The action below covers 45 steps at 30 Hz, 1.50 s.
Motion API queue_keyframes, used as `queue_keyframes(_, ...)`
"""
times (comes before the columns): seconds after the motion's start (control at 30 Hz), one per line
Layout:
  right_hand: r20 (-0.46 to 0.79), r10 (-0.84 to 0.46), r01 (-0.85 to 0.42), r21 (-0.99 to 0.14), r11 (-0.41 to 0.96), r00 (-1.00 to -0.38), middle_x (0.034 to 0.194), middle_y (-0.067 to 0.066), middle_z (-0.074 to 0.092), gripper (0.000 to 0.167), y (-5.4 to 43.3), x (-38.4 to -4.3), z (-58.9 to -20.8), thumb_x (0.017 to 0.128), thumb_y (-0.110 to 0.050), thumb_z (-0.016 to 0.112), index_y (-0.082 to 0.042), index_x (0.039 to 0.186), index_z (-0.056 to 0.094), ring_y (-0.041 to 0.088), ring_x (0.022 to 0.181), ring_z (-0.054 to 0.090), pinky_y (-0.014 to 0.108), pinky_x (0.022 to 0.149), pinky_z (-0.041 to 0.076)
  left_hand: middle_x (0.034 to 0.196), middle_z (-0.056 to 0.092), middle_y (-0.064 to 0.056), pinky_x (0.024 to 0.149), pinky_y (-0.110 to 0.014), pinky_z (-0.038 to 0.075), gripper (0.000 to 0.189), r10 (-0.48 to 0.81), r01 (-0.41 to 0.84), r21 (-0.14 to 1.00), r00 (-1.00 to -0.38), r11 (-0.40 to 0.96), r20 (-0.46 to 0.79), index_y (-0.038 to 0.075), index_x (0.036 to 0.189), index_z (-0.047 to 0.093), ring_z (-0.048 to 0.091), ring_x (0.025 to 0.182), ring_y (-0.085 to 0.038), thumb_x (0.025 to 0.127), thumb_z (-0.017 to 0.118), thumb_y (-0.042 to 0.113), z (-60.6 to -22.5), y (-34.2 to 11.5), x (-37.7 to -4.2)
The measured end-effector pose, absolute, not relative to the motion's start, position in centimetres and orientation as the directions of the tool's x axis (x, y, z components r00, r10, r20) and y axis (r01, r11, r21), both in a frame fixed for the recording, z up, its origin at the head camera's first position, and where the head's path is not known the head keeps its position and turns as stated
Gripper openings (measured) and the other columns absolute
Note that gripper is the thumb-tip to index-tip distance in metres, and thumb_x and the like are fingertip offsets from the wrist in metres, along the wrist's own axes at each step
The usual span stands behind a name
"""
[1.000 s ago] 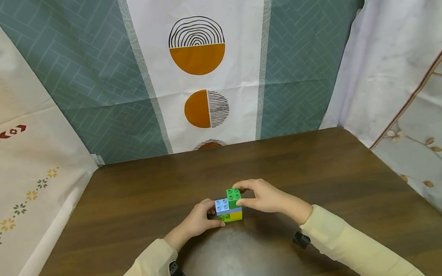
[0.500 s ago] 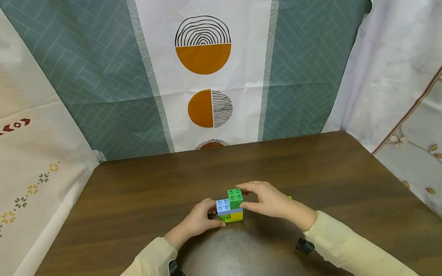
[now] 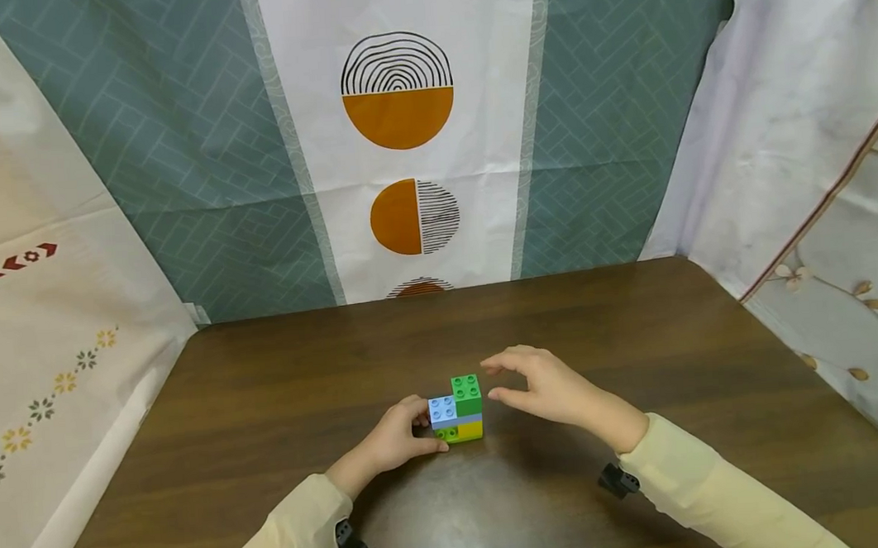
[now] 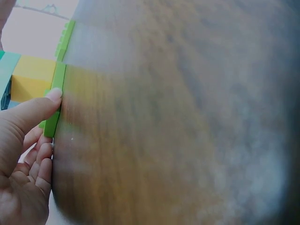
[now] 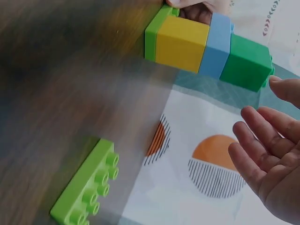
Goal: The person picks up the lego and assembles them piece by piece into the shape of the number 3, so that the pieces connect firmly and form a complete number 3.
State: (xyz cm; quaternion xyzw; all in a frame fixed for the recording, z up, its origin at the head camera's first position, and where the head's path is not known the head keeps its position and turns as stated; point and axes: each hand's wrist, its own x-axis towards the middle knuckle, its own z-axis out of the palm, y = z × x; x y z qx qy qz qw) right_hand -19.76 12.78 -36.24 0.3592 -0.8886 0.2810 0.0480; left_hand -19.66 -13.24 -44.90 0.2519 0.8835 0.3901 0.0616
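A small stack of toy building bricks stands on the wooden table. A thin lime-green plate (image 5: pixel 156 35) forms its base, with a yellow brick (image 5: pixel 182 43) on the plate's right half. Over that lies a flat light-blue plate (image 3: pixel 442 409), topped at its right end by a dark green brick (image 3: pixel 466 396). My left hand (image 3: pixel 397 433) holds the base at its left end, thumb on the front side. Just right of the green brick, my right hand (image 3: pixel 557 392) is apart from the stack, fingers relaxed and holding nothing.
Another lime-green studded plate (image 5: pixel 86 183) lies loose on the table, beyond the stack's right side; in the head view the right hand hides it. The brown table (image 3: pixel 302 356) meets hanging patterned cloths (image 3: pixel 595 133) at the back and sides.
My right hand has let go of the dark green brick and drawn away to the right. The brick stays on top of the stack. My left hand keeps its hold on the base.
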Motion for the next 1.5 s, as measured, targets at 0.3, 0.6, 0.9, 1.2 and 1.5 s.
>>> queue_keyframes(0.3, 0.273, -0.589, -0.646, -0.408, 0.646, -0.761, 0.107, 0.004, 0.067, 0.033, 14.5, -19.8, -36.5, 0.086, -0.020, 0.071, -0.005, 0.115, 0.065, 0.022, 0.101, 0.061, 0.037, 0.085, 0.051, 0.083, 0.049, 0.000, 0.068, -0.024, 0.038, 0.030, 0.501, 0.406, 0.725, -0.860, 0.556, 0.098, 0.005, 0.094, 0.063, 0.042, 0.078, -0.014, 0.075, 0.081, 0.019, -44.9, -13.3, -19.3)
queue_keyframes(0.6, 0.257, -0.541, -0.599, -0.333, 0.728, -0.801, 0.104, 0.003, 0.067, 0.031, 16.7, -19.6, -37.6, 0.083, -0.019, 0.072, -0.004, 0.110, 0.066, 0.021, 0.096, 0.061, 0.036, 0.080, 0.052, 0.084, 0.049, 0.000, 0.070, -0.024, 0.038, 0.031, 0.504, 0.403, 0.722, -0.859, 0.562, 0.088, 0.005, 0.096, 0.063, 0.043, 0.079, -0.014, 0.075, 0.081, 0.018, -44.9, -13.3, -19.4)
queue_keyframes(0.9, 0.228, -0.513, -0.561, -0.308, 0.768, -0.827, 0.103, 0.005, 0.068, 0.032, 19.0, -20.0, -38.9, 0.082, -0.018, 0.074, -0.002, 0.109, 0.066, 0.024, 0.097, 0.062, 0.041, 0.081, 0.051, 0.085, 0.050, 0.001, 0.070, -0.023, 0.040, 0.032, 0.504, 0.412, 0.719, -0.858, 0.559, 0.100, 0.005, 0.097, 0.064, 0.044, 0.079, -0.013, 0.075, 0.081, 0.019, -45.1, -13.4, -19.6)
queue_keyframes(1.2, 0.121, -0.475, -0.485, -0.347, 0.802, -0.872, 0.105, 0.010, 0.067, 0.035, 20.8, -20.5, -40.2, 0.081, -0.016, 0.074, 0.001, 0.111, 0.064, 0.029, 0.097, 0.063, 0.044, 0.081, 0.051, 0.085, 0.051, -0.001, 0.071, -0.025, 0.041, 0.032, 0.511, 0.419, 0.722, -0.853, 0.551, 0.106, 0.004, 0.097, 0.064, 0.044, 0.080, -0.014, 0.074, 0.082, 0.018, -45.0, -13.4, -19.5)
queue_keyframes(1.5, 0.046, -0.456, -0.438, -0.379, 0.815, -0.889, 0.104, 0.011, 0.066, 0.041, 21.4, -20.7, -41.1, 0.079, -0.019, 0.076, 0.003, 0.112, 0.063, 0.028, 0.094, 0.063, 0.043, 0.079, 0.052, 0.085, 0.050, 0.000, 0.071, -0.024, 0.040, 0.032, 0.508, 0.416, 0.725, -0.855, 0.550, 0.105, 0.004, 0.096, 0.063, 0.044, 0.080, -0.013, 0.074, 0.081, 0.019, -44.9, -13.4, -19.4)
